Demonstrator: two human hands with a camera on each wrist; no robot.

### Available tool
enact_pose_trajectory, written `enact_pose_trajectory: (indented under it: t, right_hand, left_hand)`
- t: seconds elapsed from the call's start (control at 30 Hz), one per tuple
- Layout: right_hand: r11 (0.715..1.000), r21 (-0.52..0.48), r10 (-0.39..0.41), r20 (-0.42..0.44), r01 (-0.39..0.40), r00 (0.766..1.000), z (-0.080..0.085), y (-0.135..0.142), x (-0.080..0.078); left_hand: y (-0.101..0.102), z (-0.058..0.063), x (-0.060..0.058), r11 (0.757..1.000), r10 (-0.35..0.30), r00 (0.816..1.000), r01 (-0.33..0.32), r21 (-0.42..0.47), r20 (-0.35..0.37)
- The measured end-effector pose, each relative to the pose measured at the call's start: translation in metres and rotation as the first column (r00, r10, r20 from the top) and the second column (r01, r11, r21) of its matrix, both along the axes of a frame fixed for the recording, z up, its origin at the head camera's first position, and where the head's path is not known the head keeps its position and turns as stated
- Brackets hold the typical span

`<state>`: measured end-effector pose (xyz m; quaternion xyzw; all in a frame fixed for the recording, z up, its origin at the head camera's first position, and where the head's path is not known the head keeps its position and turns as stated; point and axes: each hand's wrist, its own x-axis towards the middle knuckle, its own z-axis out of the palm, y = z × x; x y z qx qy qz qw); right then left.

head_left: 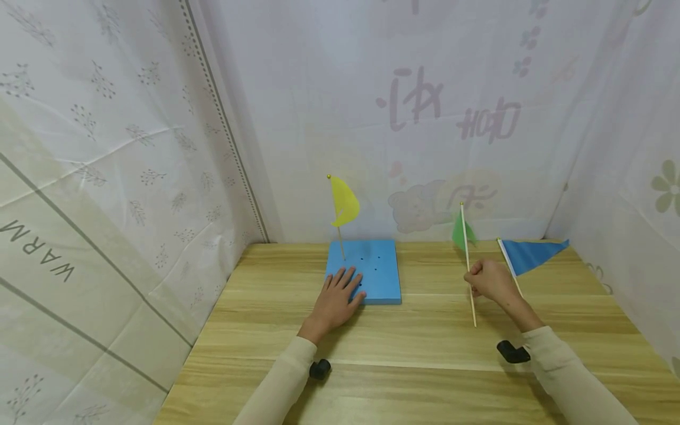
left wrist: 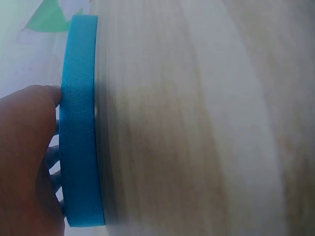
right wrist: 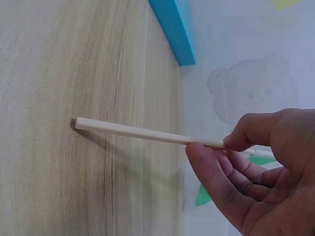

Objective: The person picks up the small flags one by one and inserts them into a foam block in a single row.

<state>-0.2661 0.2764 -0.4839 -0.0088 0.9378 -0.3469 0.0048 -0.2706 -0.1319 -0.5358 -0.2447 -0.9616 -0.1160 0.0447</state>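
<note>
My left hand (head_left: 336, 300) rests with spread fingers on the near left part of a blue foam board (head_left: 385, 283), which has several small dark holes. A yellow flag (head_left: 344, 202) on a thin stick stands upright from the board's far left part. Over to the right, my right hand (head_left: 491, 282) pinches the wooden stick of a green flag (head_left: 460, 232) between thumb and fingers. In the right wrist view the stick's (right wrist: 123, 130) bare lower end is at or just above the tabletop. Behind the right hand lies a blue triangular flag (head_left: 533, 255), its stick partly hidden by that hand.
The wood-grain table (head_left: 425, 348) ends at a printed curtain (head_left: 329, 88) at the back, with more curtain on both sides. Black wrist-worn pieces (head_left: 513, 352) jut from both sleeves near the tabletop.
</note>
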Motion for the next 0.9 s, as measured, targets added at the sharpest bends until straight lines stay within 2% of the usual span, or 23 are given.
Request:
enact_pose_trajectory:
  t: [0.33, 0.57, 0.77, 0.9]
  right_hand:
    - [0.998, -0.059, -0.001, -0.018, 0.000, 1.000, 0.004, -0.003, 0.001]
    - [0.999, -0.040, -0.011, -0.068, 0.008, 0.998, 0.010, -0.008, -0.003]
    - [0.998, -0.066, -0.020, -0.100, 0.014, 0.995, 0.014, -0.014, -0.006]
    - [0.997, -0.067, -0.033, -0.150, 0.024, 0.988, 0.018, -0.019, -0.008]
  left_hand:
    - [0.000, 0.000, 0.000, 1.000, 0.003, 1.000, -0.003, 0.000, 0.002]
    - [0.001, 0.001, 0.000, 1.000, 0.000, 1.000, 0.000, 0.005, -0.002]
    - [0.001, -0.001, -0.001, 1.000, -0.006, 1.000, 0.006, 0.014, -0.002]
    - [0.001, 0.000, 0.000, 1.000, -0.005, 1.000, 0.005, 0.006, 0.006]
